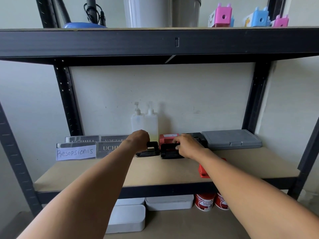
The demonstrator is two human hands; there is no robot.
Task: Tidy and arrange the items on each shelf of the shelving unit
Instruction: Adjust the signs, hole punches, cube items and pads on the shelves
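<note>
Black metal hole punches (148, 150) (170, 151) side by side: gripped by left hand (139, 140) at nine o'clock, right hand (188, 145) at three.

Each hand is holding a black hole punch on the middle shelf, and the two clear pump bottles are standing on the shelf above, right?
Not quite. The head view shows the pump bottles on the same middle shelf, behind the left hand and right hand, which grip the black hole punches.
</note>
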